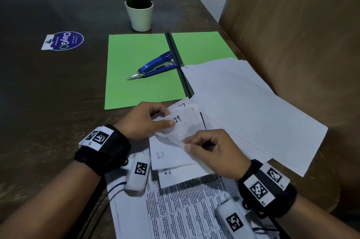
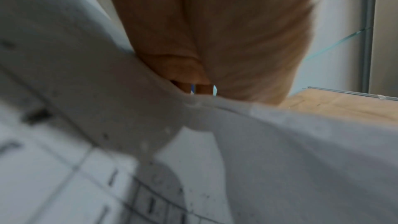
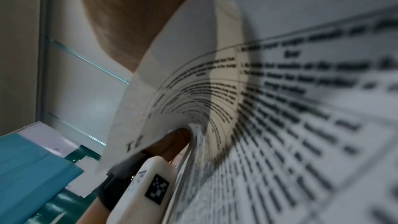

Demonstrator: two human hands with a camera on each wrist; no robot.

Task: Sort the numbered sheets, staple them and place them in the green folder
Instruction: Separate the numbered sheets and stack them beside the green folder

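Note:
A fanned stack of numbered sheets (image 1: 175, 153) lies at the near edge of the table, printed text showing on the lowest ones. My left hand (image 1: 152, 120) pinches the lifted corner of the sheet marked 19 (image 1: 187, 122), thumb on top beside the number. My right hand (image 1: 210, 149) pinches the corner of another sheet just below it. In the left wrist view, blurred paper (image 2: 129, 108) bends under my fingers. In the right wrist view, a curled printed sheet (image 3: 237, 91) fills the frame. The green folder (image 1: 136, 71) lies open beyond, with the blue stapler (image 1: 155, 65) on its left half.
More white sheets (image 1: 243, 102) spread to the right, covering part of the folder's right half. A potted plant (image 1: 139, 5) stands behind the folder. A round sticker (image 1: 64, 41) sits on the dark table (image 1: 48, 92) at the left. A brown panel (image 1: 292, 34) rises at the right.

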